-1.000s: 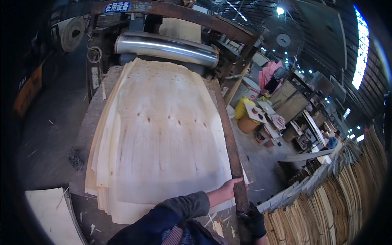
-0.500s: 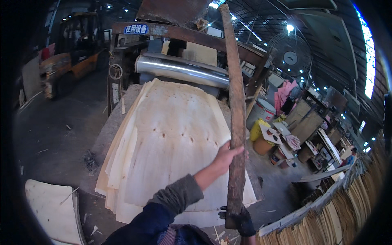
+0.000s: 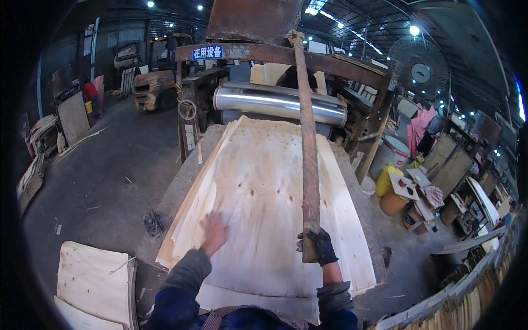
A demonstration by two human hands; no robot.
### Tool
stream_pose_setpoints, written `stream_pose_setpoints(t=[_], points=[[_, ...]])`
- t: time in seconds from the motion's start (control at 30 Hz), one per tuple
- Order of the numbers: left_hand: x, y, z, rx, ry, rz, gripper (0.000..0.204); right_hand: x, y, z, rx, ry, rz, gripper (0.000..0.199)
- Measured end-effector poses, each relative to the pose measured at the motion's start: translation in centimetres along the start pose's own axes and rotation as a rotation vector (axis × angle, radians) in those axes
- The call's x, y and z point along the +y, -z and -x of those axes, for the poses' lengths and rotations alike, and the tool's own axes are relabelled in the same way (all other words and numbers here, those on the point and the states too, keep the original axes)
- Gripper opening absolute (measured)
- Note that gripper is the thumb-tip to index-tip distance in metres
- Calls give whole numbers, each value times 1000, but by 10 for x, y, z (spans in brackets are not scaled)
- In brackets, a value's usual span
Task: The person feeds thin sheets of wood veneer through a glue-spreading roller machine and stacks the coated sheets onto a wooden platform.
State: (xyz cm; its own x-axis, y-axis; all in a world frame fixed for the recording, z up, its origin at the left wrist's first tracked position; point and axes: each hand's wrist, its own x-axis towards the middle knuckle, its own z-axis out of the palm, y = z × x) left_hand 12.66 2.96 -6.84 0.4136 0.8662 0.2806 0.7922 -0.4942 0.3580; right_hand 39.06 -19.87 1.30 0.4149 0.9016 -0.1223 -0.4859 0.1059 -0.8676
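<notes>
My right hand (image 3: 319,246), in a black glove, grips the lower end of a long, rough brown wooden bar (image 3: 309,159). From my hand the bar reaches away over the wood veneer sheets (image 3: 258,220) toward the metal roller (image 3: 275,102), its far end passing in front of the rusty frame. My bare left hand (image 3: 213,231) is off the bar, slightly blurred, its fingers apart over the left part of the top sheet. Whether it touches the sheet I cannot tell. The pale sheets, with several dark knots, lie in a fanned stack before the roller.
A rusty crossbeam (image 3: 247,53) spans above the roller. More veneer (image 3: 91,275) lies at the lower left, and a long row of sheets (image 3: 467,300) at the lower right. A fan (image 3: 420,71), buckets and a drum (image 3: 389,157) stand to the right; a forklift (image 3: 157,91) is far left.
My left hand has let go of the bar and moved left over the sheets. The right hand, still gripping the bar, has gone forward. The view has turned left.
</notes>
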Motion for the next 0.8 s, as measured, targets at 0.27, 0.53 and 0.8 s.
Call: stream_pose_setpoints(t=[0.27,0.53,0.8], points=[[-31,-6,45,90,24,-243,54,-9,-1,-107,-15,54,9,28],[-23,-8,44,66,32,-290,51,-53,-13,-190,-42,88,-20,28],[-24,-11,42,54,63,-277,50,-88,-6,-263,-105,77,-28,33]])
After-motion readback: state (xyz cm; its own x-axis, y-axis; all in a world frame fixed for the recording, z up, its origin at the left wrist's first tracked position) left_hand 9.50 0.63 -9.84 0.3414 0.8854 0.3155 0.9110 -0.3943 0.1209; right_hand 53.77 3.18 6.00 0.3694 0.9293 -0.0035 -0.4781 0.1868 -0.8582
